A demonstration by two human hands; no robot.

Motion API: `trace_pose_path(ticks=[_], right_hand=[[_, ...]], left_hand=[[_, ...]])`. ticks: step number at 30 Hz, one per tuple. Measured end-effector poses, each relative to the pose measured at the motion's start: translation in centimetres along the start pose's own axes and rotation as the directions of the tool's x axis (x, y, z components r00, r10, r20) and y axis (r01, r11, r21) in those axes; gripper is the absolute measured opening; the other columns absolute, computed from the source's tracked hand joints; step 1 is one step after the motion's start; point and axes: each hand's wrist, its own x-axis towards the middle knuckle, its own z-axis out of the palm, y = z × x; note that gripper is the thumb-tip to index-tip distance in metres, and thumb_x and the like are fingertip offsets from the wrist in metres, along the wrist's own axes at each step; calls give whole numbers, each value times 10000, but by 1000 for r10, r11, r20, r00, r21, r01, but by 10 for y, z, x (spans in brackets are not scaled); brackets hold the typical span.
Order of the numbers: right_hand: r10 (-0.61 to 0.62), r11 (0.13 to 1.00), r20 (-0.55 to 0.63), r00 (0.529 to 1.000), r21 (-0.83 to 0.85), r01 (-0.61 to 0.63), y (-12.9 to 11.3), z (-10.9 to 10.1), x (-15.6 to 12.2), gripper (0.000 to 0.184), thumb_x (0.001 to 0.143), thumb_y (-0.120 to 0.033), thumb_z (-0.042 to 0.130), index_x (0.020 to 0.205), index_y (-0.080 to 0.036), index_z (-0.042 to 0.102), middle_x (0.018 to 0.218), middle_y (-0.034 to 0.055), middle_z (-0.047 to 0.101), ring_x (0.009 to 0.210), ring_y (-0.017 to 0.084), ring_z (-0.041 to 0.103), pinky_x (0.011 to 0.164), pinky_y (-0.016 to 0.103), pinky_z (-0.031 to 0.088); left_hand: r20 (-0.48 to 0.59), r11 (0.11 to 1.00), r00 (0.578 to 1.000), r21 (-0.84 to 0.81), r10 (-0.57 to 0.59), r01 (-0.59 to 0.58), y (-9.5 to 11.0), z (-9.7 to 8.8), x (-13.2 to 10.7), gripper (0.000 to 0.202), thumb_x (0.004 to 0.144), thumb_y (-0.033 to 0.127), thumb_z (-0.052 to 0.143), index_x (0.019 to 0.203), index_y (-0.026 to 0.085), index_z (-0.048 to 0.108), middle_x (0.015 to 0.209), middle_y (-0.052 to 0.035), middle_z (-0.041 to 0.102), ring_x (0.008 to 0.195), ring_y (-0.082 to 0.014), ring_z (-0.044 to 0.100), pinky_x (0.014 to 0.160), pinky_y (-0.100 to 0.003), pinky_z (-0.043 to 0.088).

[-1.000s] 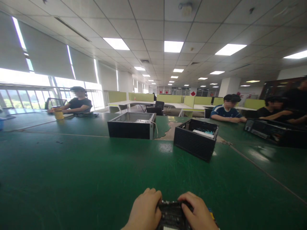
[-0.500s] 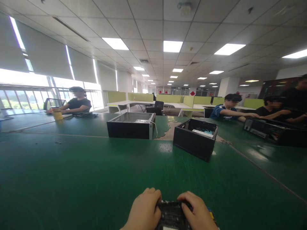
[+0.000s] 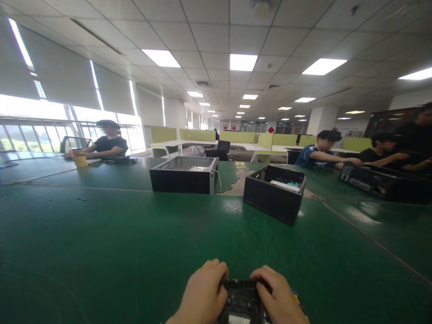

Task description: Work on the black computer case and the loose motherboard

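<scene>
At six o'clock, near the table (image 3: pixel 118 252) edge, a dark board (image 3: pixel 242 300) lies between both hands; left hand (image 3: pixel 202 294) clasps its nine o'clock side, right hand (image 3: pixel 277 300) its three o'clock side, fingers curled over; probably stiff, light, fragile; best held by its edges.

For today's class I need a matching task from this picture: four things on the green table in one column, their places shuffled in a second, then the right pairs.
Things
1. dark part
2. yellow cup
3. silver-edged case
4. black case

Places
A. far left of the table, by a seated person
B. between the left hand and right hand
C. mid-table, white cable at its corner
D. right of the silver-edged case, turned at an angle

Pairs: 1-B, 2-A, 3-C, 4-D
</scene>
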Motion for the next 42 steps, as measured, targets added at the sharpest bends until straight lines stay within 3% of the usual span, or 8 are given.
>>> trace_pose_path(ticks=[19, 24, 28, 34, 42], right_hand=[[0, 998, -62, 998, 66, 4, -2, -2, -1, 233, 794, -187, 415, 824, -199, 646, 839, 37, 634, 851, 180, 584, 781, 273, 424], [14, 998, -71, 997, 57, -10, -4, -2, -2, 238, 798, -176, 406, 812, -199, 643, 824, 28, 640, 837, 173, 587, 773, 263, 419], [44, 998, -67, 997, 43, -41, -5, -3, -1, 230, 794, -178, 406, 801, -198, 635, 813, 22, 646, 827, 169, 590, 762, 254, 419], [69, 996, -104, 992, 62, -63, 2, -2, 0, 225, 783, -214, 415, 790, -199, 640, 809, 27, 656, 814, 182, 592, 756, 271, 425], [78, 996, -143, 987, 58, -70, 3, -2, 0, 209, 765, -221, 412, 759, -192, 618, 768, 22, 643, 780, 179, 587, 724, 264, 419]], left_hand=[[-15, 998, 999, -48, 30, -30, -2, 1, 1, 226, 707, 110, 418, 838, 238, 550, 876, 2, 580, 845, -150, 519, 731, -246, 371], [5, 991, 999, -128, 37, -36, -11, -9, 4, 297, 659, 104, 440, 879, 240, 583, 897, 13, 619, 857, -144, 539, 756, -239, 384], [-30, 985, 999, -172, -12, 7, -22, -24, 8, 257, 744, 148, 410, 884, 222, 612, 900, 6, 653, 850, -141, 563, 772, -240, 396], [106, 996, 991, -28, -86, 90, -25, -34, 5, 252, 773, 228, 434, 877, 240, 663, 897, -10, 676, 843, -173, 596, 688, -249, 401], [124, 996, 990, -38, -74, 79, -24, -38, 4, 249, 736, 215, 465, 875, 247, 669, 775, 7, 651, 733, -154, 575, 618, -241, 368]])
